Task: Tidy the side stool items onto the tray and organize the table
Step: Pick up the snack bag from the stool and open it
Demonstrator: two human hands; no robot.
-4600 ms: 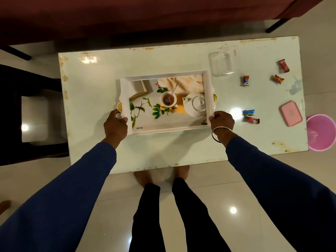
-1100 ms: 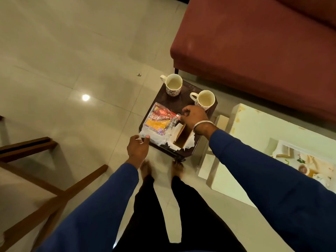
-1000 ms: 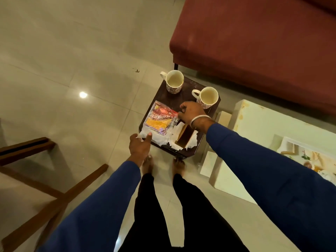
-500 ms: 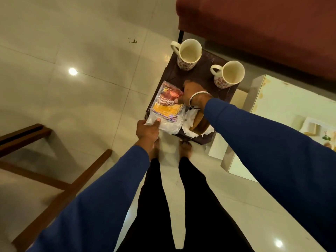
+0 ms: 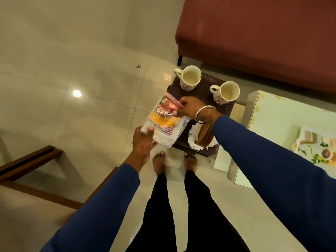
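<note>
Both hands, left (image 5: 143, 140) and right (image 5: 190, 108), gripped the snack packet (image 5: 163, 120) off the stool's (image 5: 209, 84) front-left corner, so barely started; two mugs (image 5: 190, 78) and the tray (image 5: 316, 148) still waited.

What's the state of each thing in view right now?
Snack packet: lifted, held by both hands.
Left hand: grips its lower corner.
Right hand: pinches its upper edge.
Two mugs: upright on stool.
Napkin holder: on stool.
Tray: on table.
</note>
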